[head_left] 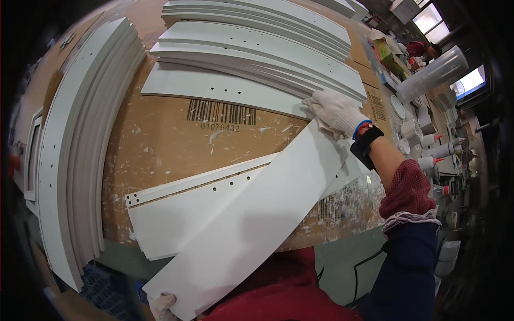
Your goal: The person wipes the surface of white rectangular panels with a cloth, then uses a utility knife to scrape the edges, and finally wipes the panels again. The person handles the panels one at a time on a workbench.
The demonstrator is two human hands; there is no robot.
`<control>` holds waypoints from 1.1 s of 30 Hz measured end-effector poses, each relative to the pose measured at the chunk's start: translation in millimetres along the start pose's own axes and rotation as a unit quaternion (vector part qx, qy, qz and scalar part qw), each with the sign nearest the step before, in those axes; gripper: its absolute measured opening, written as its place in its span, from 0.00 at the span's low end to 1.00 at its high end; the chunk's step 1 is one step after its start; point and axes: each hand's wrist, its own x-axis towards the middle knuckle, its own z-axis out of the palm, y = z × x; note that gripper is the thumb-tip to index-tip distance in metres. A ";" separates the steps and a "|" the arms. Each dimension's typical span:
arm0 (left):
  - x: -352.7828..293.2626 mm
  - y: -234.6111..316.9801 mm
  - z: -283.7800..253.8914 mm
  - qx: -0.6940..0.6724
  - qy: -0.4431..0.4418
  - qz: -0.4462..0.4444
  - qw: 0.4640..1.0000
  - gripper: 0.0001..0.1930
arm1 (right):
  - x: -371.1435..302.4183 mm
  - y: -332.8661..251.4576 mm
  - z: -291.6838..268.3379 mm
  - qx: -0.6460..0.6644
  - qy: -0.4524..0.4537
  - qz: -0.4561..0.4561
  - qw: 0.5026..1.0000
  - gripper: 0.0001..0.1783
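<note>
A long white board (251,214) lies slantwise across the near side of the table, its near end sticking out over the edge. My left hand (163,306), in a pale glove and partly cut off by the lower rim, is closed on that near end. At the far end my gloved right hand (336,111) has its fingers bent over the board's corner; a beige fold shows under the palm, its kind unclear. Beneath the slanted board are other white boards (176,224) with small dark holes and a groove. Just beyond my right fingertips lies another drilled board (214,90).
Stacked white boards (257,45) fill the far side. A tall row of boards (80,144) stands along the left. Brown cardboard (160,139), spotted with white paint, covers the table. On the right are a clear plastic roll (432,74) and red-tipped bottles (428,162).
</note>
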 end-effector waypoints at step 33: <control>-20.0 13.0 51.2 0.011 0.018 0.134 0.991 0.32 | -6.8 26.7 7.5 0.001 0.113 0.012 0.994 0.19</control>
